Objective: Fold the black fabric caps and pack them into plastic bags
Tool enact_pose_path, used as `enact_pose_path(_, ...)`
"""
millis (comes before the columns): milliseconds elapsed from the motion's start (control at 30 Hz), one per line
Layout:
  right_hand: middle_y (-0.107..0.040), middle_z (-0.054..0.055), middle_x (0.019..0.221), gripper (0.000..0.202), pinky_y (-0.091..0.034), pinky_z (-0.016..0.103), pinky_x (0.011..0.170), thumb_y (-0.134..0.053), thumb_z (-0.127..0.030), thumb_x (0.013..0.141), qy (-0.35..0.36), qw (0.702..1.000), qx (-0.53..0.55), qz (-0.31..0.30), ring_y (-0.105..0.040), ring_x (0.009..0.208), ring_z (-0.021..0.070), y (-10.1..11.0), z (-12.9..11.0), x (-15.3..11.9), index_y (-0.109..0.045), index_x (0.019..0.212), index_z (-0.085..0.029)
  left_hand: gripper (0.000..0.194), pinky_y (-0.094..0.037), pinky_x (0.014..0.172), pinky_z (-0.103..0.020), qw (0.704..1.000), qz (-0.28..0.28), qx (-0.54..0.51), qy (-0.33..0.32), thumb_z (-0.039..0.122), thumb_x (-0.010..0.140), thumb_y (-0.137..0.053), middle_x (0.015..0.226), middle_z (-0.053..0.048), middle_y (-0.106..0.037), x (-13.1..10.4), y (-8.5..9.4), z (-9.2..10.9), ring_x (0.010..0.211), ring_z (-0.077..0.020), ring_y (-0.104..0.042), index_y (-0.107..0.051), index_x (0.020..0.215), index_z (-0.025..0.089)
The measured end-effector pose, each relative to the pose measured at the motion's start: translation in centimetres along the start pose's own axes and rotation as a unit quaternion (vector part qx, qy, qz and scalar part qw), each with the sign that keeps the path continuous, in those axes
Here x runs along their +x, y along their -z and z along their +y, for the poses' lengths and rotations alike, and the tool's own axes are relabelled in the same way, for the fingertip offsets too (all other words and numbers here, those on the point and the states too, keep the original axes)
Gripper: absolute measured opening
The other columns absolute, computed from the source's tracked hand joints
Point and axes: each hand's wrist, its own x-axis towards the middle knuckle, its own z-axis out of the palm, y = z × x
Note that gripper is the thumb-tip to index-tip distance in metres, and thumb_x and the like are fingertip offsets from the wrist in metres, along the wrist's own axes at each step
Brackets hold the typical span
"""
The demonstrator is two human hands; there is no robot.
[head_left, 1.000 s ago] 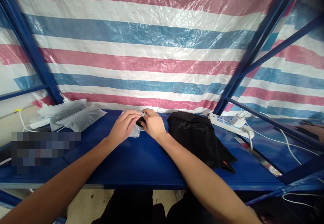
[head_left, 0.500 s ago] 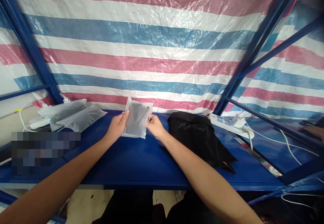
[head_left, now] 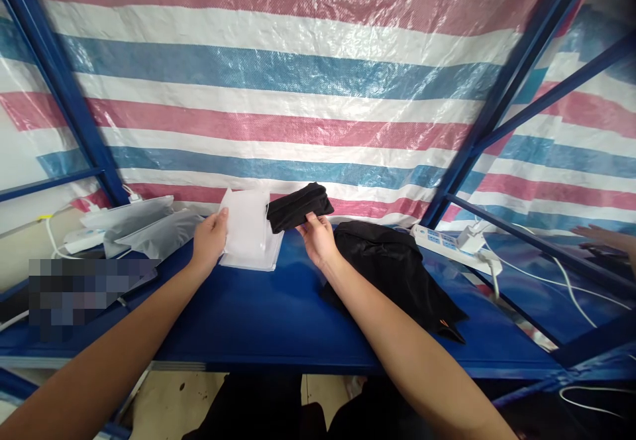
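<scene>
My left hand (head_left: 211,238) grips the left edge of a translucent white plastic bag (head_left: 246,228), held upright above the blue table (head_left: 258,321). Just right of the bag's open side, my right hand (head_left: 318,238) pinches a folded black cloth (head_left: 299,208) between thumb and fingers. The cloth's left end is beside the bag's right edge. A larger black garment (head_left: 382,268) lies on the table to the right of my right hand.
More translucent bags (head_left: 159,228) lie at the left beside a white power strip (head_left: 84,241). Another power strip (head_left: 452,248) with plugs and cables is at the right. Blue metal posts (head_left: 462,155) stand before striped sheeting. Another person's hand (head_left: 606,238) shows at the far right.
The black cloth has come out of the bag in my right hand, which moved slightly right. My left hand and the bag shifted left, and the bag now looks white and flat.
</scene>
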Motion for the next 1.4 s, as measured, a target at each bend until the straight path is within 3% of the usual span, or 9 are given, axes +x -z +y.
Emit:
enact_pose_path(100, -0.075, -0.003, 0.087, 0.022, -0.058, 0.027, 0.069, -0.084, -0.029, 0.081, -0.037, 0.998, 0.022, 0.047, -0.068, 0.078, 0.0160, 0.9, -0.5, 1.0, -0.064, 0.089, -0.025, 0.043, -0.049, 0.071, -0.032, 0.996, -0.065, 0.062, 0.006, 0.059, 0.101, -0.058, 0.077, -0.002, -0.071, 0.9, -0.1, -1.2, 0.075, -0.0245, -0.067, -0.071, 0.112, 0.019)
enact_pose_path(233, -0.065, -0.005, 0.069, 0.016, -0.049, 0.023, 0.051, -0.077, -0.027, 0.082, -0.065, 0.995, 0.024, 0.076, -0.059, 0.061, 0.0136, 1.3, -0.4, 1.4, -0.061, 0.082, -0.024, 0.061, -0.055, 0.098, -0.045, 0.975, -0.123, 0.168, -0.074, 0.039, 0.099, -0.057, 0.110, -0.012, -0.077, 1.1, -0.9, -2.3, 0.104, -0.0334, -0.073, -0.057, 0.156, 0.015)
enact_pose_path(367, -0.069, -0.003, 0.072, 0.013, -0.051, 0.023, 0.051, -0.075, -0.030, 0.085, -0.073, 0.993, 0.015, 0.094, -0.060, 0.062, 0.0138, 1.0, -0.4, 1.4, -0.065, 0.083, -0.022, 0.051, -0.049, 0.117, -0.051, 0.964, -0.124, 0.184, -0.150, 0.029, 0.101, -0.048, 0.124, -0.018, -0.070, 1.0, -2.1, -3.4, 0.123, -0.0356, -0.066, -0.070, 0.145, 0.015)
enact_pose_path(600, -0.073, -0.002, 0.074, 0.011, -0.053, 0.025, 0.053, -0.074, -0.030, 0.088, -0.088, 0.991, -0.014, 0.096, -0.065, 0.063, 0.0155, 0.9, -0.4, 1.2, -0.068, 0.085, -0.022, 0.047, -0.056, 0.112, -0.048, 0.988, -0.083, 0.099, -0.081, 0.027, 0.100, -0.054, 0.133, -0.016, -0.065, 2.3, -3.4, -3.7, 0.113, -0.0301, -0.070, -0.072, 0.142, 0.019)
enact_pose_path(767, -0.074, -0.001, 0.076, 0.010, -0.056, 0.025, 0.058, -0.074, -0.029, 0.088, -0.090, 0.992, -0.018, 0.085, -0.067, 0.066, 0.0163, 0.9, -0.1, 1.2, -0.069, 0.087, -0.022, 0.039, -0.043, 0.127, -0.052, 0.973, -0.087, 0.145, -0.155, 0.031, 0.097, -0.062, 0.148, -0.019, -0.059, 1.8, -3.7, -3.5, 0.138, -0.0342, -0.059, -0.079, 0.128, 0.017)
enact_pose_path(900, -0.073, -0.002, 0.074, 0.014, -0.055, 0.025, 0.055, -0.077, -0.032, 0.086, -0.092, 0.992, -0.022, 0.087, -0.066, 0.064, 0.0158, 1.3, 0.1, 1.3, -0.068, 0.086, -0.022, 0.038, -0.038, 0.129, -0.056, 0.952, -0.163, 0.167, -0.201, 0.043, 0.101, -0.054, 0.146, -0.014, -0.067, 1.3, -3.5, -3.4, 0.139, -0.0361, -0.060, -0.083, 0.116, 0.023)
enact_pose_path(1100, -0.081, 0.002, 0.093, 0.030, -0.063, 0.030, 0.066, -0.084, -0.045, 0.087, -0.095, 0.990, -0.023, 0.102, -0.075, 0.081, 0.0204, 1.6, 0.2, 1.4, -0.072, 0.101, -0.022, 0.050, -0.033, 0.132, -0.056, 0.903, -0.342, 0.174, -0.194, 0.056, 0.099, -0.055, 0.158, -0.013, -0.065, 0.5, -2.6, -3.5, 0.152, -0.0391, -0.054, -0.079, 0.131, 0.026)
enact_pose_path(1267, -0.083, 0.007, 0.109, 0.044, -0.069, 0.038, 0.075, -0.091, -0.055, 0.084, -0.101, 0.991, -0.036, 0.082, -0.079, 0.095, 0.0243, 0.9, 0.1, 0.6, -0.070, 0.105, -0.022, 0.064, -0.025, 0.135, -0.061, 0.930, -0.306, 0.098, -0.178, 0.061, 0.098, -0.066, 0.166, -0.014, -0.058, -0.8, -1.7, -0.4, 0.162, -0.0413, -0.042, -0.068, 0.150, 0.025)
enact_pose_path(1400, -0.080, 0.007, 0.103, 0.049, -0.071, 0.039, 0.077, -0.094, -0.058, 0.081, -0.104, 0.991, -0.082, 0.025, -0.078, 0.099, 0.0244, 0.1, 0.4, -0.4, -0.063, 0.093, -0.022, 0.079, -0.048, 0.124, -0.051, 0.937, -0.316, -0.101, -0.114, 0.062, 0.096, -0.074, 0.160, -0.013, -0.064, -1.9, -2.3, 2.2, 0.147, -0.0377, -0.061, -0.055, 0.163, 0.025)
